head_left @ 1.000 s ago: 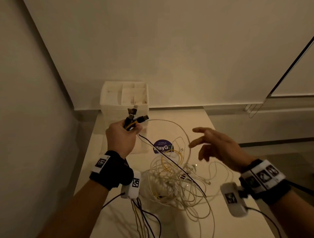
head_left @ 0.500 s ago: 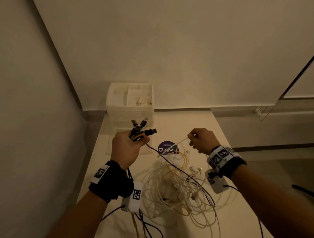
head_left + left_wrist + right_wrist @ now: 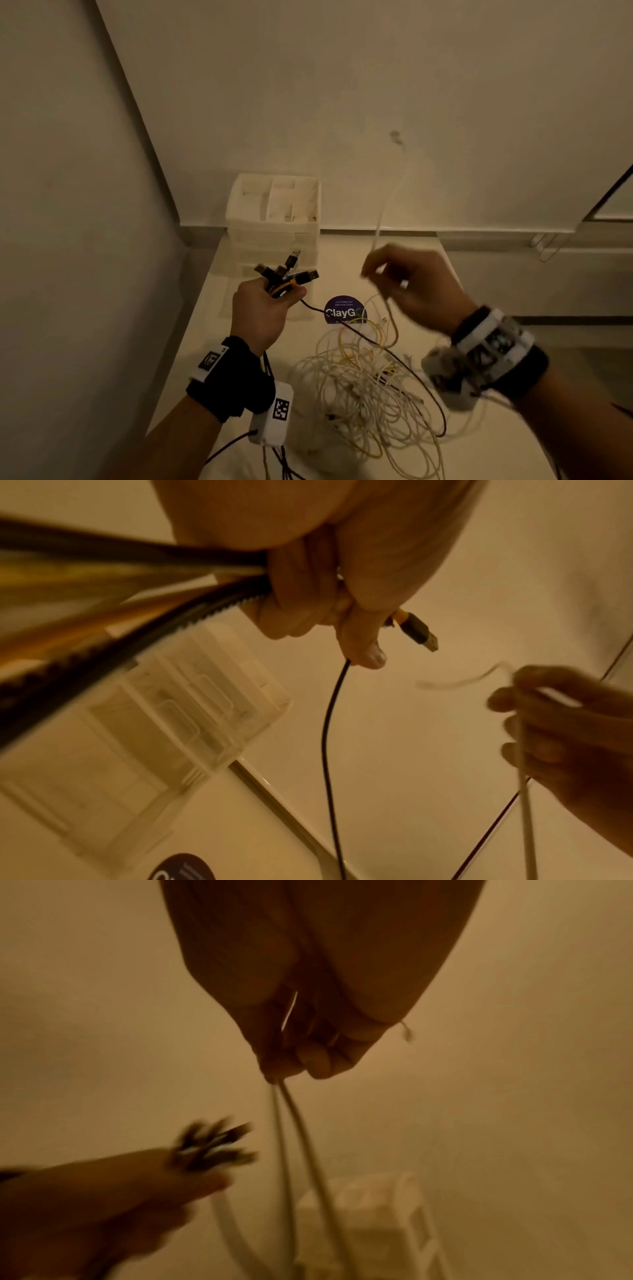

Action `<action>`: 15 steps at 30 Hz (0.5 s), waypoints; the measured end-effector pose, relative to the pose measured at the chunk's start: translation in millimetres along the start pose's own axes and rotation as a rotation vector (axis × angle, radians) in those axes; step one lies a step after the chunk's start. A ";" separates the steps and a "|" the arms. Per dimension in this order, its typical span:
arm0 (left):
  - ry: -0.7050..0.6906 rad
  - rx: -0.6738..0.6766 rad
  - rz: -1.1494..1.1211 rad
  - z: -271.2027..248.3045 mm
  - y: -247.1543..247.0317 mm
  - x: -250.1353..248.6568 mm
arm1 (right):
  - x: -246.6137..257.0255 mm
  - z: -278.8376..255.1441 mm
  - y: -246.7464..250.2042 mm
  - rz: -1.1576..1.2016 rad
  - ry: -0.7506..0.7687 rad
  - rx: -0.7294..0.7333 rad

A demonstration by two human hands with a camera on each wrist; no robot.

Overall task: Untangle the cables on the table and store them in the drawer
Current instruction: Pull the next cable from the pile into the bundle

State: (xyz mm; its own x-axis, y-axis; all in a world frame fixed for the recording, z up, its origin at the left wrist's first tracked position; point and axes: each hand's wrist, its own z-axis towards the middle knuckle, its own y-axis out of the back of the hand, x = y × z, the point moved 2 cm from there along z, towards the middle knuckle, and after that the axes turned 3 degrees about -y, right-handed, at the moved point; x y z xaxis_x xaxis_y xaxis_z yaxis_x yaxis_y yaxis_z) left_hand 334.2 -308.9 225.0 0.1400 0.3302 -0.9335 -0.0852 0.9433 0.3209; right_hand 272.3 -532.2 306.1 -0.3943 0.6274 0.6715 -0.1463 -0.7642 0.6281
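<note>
At table centre: tangled heap of thin white and yellow cables. Thin white cable is pinched by right hand, its long axis running 12 to 6 o'clock. Dark USB plug bundle is gripped by left hand. White compartmented plastic drawer is placed at 12 o'clock, nearer the left hand.

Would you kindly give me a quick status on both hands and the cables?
Left hand grips bundle of dark cable plugs. Right hand pinches white cable, lifted. Tangle on table; drawer unit behind.
</note>
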 end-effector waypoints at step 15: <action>-0.015 -0.012 -0.318 9.1 5.4 -32.4 | -108.2 -97.1 -129.4 -0.533 -0.551 0.799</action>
State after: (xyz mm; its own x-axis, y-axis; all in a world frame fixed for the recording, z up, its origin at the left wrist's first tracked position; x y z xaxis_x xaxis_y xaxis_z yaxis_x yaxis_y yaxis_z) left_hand 338.1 -314.3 258.5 0.1764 0.0191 -0.9841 -0.0461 0.9989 0.0111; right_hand 245.7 -515.6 114.0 0.0319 0.9798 0.1975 0.5291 -0.1842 0.8284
